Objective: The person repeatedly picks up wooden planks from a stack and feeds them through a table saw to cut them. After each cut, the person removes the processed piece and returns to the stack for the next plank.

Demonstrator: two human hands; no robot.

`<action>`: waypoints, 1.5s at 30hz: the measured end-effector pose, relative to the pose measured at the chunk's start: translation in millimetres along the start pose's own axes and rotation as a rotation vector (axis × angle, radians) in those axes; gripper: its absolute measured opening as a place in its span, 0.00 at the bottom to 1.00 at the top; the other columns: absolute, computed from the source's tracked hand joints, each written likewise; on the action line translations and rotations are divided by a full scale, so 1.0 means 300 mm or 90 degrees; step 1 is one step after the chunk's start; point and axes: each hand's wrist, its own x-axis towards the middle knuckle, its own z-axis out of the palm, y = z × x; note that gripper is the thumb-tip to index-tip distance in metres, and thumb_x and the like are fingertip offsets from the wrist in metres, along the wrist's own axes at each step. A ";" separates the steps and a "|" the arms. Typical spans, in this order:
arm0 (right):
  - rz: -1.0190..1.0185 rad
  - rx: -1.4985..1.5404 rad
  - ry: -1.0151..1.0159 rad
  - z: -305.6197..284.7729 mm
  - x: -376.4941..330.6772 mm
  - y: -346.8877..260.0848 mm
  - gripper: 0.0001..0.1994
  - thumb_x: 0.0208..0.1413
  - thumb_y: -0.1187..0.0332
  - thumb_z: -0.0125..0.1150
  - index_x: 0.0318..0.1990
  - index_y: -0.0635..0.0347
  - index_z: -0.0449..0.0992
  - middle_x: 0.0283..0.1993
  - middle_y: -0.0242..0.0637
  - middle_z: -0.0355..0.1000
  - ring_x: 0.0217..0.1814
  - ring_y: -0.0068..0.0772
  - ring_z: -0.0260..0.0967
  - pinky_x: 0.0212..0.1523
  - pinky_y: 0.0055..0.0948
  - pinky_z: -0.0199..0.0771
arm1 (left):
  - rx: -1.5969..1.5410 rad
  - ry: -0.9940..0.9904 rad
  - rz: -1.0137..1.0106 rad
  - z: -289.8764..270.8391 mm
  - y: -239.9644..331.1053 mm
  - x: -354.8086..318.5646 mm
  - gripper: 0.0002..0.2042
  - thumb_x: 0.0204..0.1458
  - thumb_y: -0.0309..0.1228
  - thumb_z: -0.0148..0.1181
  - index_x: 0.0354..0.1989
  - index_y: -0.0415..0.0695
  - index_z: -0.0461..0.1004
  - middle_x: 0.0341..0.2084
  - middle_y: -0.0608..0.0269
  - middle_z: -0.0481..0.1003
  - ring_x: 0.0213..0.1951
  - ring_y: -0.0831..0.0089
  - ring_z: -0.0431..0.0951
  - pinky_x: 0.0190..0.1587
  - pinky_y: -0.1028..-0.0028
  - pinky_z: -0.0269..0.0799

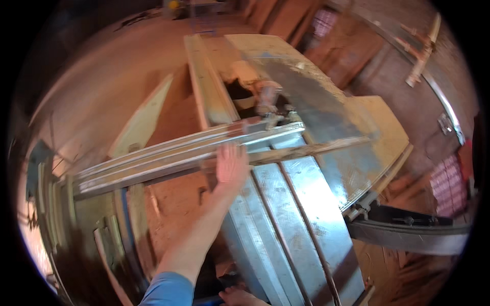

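Left hand [233, 164] seemingly touches a slim wooden strip [326, 147].

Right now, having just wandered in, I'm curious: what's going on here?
A person has their left hand at a narrow wooden strip, beside a long metal rail. The strip lies across a slotted metal table. The left hand looks flat, fingers pointing away from the person, though blur hides its exact contact. The right hand is low, at the picture's bottom edge; what it touches can't be told. Wooden boards are at lower left.
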 end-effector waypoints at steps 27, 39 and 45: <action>-0.011 0.024 0.024 0.119 0.000 0.065 0.23 0.56 0.49 0.56 0.45 0.63 0.71 0.41 0.54 0.73 0.53 0.62 0.70 0.49 0.62 0.68 | 0.065 -0.177 -0.068 -0.129 0.022 0.112 0.47 0.43 0.57 0.69 0.65 0.35 0.59 0.56 0.48 0.64 0.60 0.53 0.61 0.67 0.52 0.48; -0.061 -0.005 0.081 0.203 0.072 0.142 0.22 0.50 0.52 0.58 0.39 0.66 0.77 0.41 0.56 0.74 0.45 0.59 0.73 0.46 0.57 0.71 | 0.096 -0.185 -0.119 -0.139 0.079 0.137 0.48 0.43 0.54 0.71 0.67 0.36 0.56 0.62 0.45 0.60 0.66 0.51 0.56 0.70 0.53 0.46; -0.083 0.006 0.018 0.239 0.117 0.175 0.24 0.46 0.52 0.60 0.42 0.66 0.78 0.44 0.57 0.74 0.46 0.60 0.71 0.48 0.58 0.69 | 0.086 -0.181 -0.121 -0.122 0.092 0.137 0.47 0.41 0.53 0.73 0.65 0.38 0.58 0.60 0.46 0.63 0.65 0.51 0.59 0.70 0.51 0.47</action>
